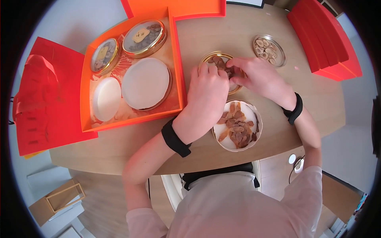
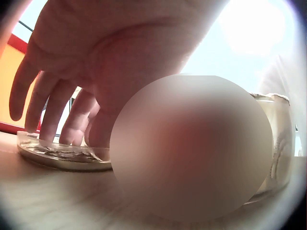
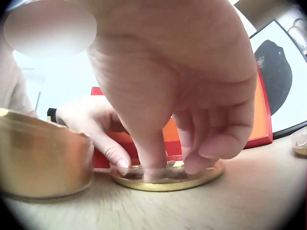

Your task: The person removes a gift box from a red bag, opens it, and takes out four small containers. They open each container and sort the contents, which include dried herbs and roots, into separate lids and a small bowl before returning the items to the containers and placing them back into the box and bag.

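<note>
A shallow round gold-rimmed dish (image 1: 216, 54) holds reddish-brown dried slices (image 1: 219, 63). My left hand (image 1: 207, 90) comes over its left side, fingers reaching down loosely into it, and its thumb rests at the rim in the right wrist view. From the right, my right hand (image 1: 260, 77) pinches slices between thumb and fingers inside the dish; part of this is hidden behind the knuckles. Closer to my body stands a round clear tub (image 1: 258, 137) with a white lining (image 1: 228, 142) and more of these brown slices (image 1: 237, 129) heaped on it.
On the left lies an open orange box (image 1: 180, 71) with two gold-rimmed tins (image 1: 145, 37) and two white discs (image 1: 145, 83). A red bag (image 1: 51, 95) is beyond it. Pale slices fill a round dish (image 1: 282, 59) at back right, near a red box (image 1: 321, 35).
</note>
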A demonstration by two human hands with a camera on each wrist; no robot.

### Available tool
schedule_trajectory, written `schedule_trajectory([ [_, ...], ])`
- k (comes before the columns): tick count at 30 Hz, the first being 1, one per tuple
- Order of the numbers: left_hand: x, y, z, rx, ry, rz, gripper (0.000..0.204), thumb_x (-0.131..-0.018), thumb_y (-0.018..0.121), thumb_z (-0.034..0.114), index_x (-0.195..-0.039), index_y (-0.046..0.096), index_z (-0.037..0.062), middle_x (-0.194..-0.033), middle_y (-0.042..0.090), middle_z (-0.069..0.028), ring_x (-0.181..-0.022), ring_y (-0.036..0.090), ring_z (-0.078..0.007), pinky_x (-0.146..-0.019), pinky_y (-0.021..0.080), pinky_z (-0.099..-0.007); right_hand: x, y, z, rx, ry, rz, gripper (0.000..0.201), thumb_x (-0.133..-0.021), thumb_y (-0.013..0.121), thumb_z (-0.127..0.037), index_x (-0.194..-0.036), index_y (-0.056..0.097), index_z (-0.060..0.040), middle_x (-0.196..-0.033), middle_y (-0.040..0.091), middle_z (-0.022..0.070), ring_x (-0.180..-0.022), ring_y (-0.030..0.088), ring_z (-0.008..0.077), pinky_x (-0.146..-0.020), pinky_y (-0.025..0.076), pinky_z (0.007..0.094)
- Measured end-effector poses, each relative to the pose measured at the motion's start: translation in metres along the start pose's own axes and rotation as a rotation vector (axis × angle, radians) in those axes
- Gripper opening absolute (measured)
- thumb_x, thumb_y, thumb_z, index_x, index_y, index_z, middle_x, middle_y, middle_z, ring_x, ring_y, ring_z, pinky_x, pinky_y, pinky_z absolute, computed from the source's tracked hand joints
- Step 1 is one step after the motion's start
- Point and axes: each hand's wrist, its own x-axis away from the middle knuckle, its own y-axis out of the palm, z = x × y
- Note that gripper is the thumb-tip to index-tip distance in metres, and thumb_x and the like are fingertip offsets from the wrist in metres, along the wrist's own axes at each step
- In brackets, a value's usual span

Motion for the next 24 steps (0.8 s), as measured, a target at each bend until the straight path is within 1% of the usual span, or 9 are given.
schedule_trajectory([
  [2,0.0,-0.001,0.002,-0.013,-0.054,-0.038,0.024,-0.085,0.076,0.015,-0.098,0.066,-0.003,-0.096,0.065,-0.0175,-0.097,0.063,-0.0354,-0.083,0.054,-0.0456,-0.002,0.004,0.001,0.006,-0.002,0.048,0.038,-0.084,0.08,-0.016,-0.118,0.068,-0.0076,-0.089,0.071,0.0079,-0.075,0.068,0.0269,-0.069,0.053,0.0391],
  [5,-0.001,-0.003,0.005,-0.029,-0.091,-0.078,0.023,-0.085,0.074,0.013,-0.1,0.066,-0.0035,-0.096,0.065,-0.0177,-0.097,0.063,-0.037,-0.082,0.055,-0.0455,-0.003,-0.004,-0.004,-0.027,0.02,0.136,0.028,-0.088,0.078,-0.019,-0.111,0.071,-0.0055,-0.089,0.07,0.0091,-0.073,0.067,0.0264,-0.067,0.052,0.0371],
  [8,-0.002,-0.007,0.007,-0.06,-0.133,-0.122,0.02,-0.086,0.07,0.009,-0.102,0.066,-0.0037,-0.098,0.066,-0.0178,-0.097,0.064,-0.0365,-0.079,0.057,-0.0443,-0.002,-0.023,0.0,-0.003,-0.091,0.03,0.022,-0.092,0.075,-0.024,-0.101,0.073,-0.0035,-0.086,0.068,0.0107,-0.07,0.065,0.0259,-0.065,0.051,0.0358],
  [11,0.0,-0.011,0.007,-0.062,-0.15,-0.163,0.019,-0.086,0.066,0.004,-0.103,0.066,-0.0037,-0.098,0.066,-0.0178,-0.096,0.066,-0.0349,-0.077,0.059,-0.0429,0.002,-0.029,0.005,-0.05,-0.177,-0.063,0.025,-0.092,0.074,-0.029,-0.089,0.076,-0.0052,-0.084,0.066,0.0126,-0.071,0.064,0.0348,-0.066,0.05,0.0426],
  [12,0.001,-0.012,0.006,-0.06,-0.147,-0.174,0.019,-0.085,0.064,0.003,-0.103,0.066,-0.0037,-0.098,0.066,-0.0178,-0.095,0.066,-0.0343,-0.076,0.059,-0.0424,0.001,-0.03,0.005,-0.021,-0.17,-0.089,0.024,-0.092,0.073,-0.029,-0.09,0.076,-0.0054,-0.084,0.066,0.013,-0.072,0.064,0.0345,-0.067,0.05,0.0426],
  [14,0.003,-0.011,0.004,-0.065,-0.132,-0.134,0.019,-0.084,0.065,0.002,-0.102,0.066,-0.0035,-0.098,0.067,-0.0179,-0.094,0.067,-0.0332,-0.074,0.059,-0.0418,0.001,-0.033,0.006,0.049,-0.143,-0.134,0.023,-0.092,0.073,-0.028,-0.091,0.076,-0.0057,-0.084,0.067,0.0136,-0.073,0.065,0.034,-0.067,0.05,0.0426],
  [17,0.002,-0.013,0.005,-0.046,-0.136,-0.114,0.018,-0.083,0.064,0.001,-0.1,0.066,-0.0033,-0.095,0.067,-0.0179,-0.091,0.068,-0.033,-0.072,0.06,-0.042,0.001,-0.03,0.011,-0.018,-0.113,-0.193,0.023,-0.092,0.073,-0.027,-0.09,0.076,-0.0046,-0.084,0.068,0.0138,-0.074,0.067,0.0324,-0.068,0.051,0.0425],
  [21,0.0,-0.019,0.006,-0.036,-0.157,-0.17,0.018,-0.081,0.064,-0.001,-0.099,0.067,-0.0029,-0.09,0.069,-0.0177,-0.089,0.069,-0.0339,-0.07,0.06,-0.043,0.001,-0.027,0.006,0.061,-0.052,-0.176,0.022,-0.089,0.075,-0.026,-0.091,0.075,-0.0042,-0.082,0.07,0.0129,-0.076,0.068,0.0309,-0.07,0.053,0.0417],
  [24,-0.001,-0.021,0.008,-0.038,-0.165,-0.149,0.018,-0.08,0.064,-0.002,-0.097,0.068,-0.0022,-0.087,0.07,-0.0174,-0.087,0.07,-0.034,-0.069,0.06,-0.0438,0.004,-0.025,0.005,0.079,-0.025,-0.147,0.022,-0.086,0.078,-0.025,-0.092,0.073,-0.0045,-0.079,0.069,0.0118,-0.074,0.068,0.0302,-0.069,0.052,0.0417],
])
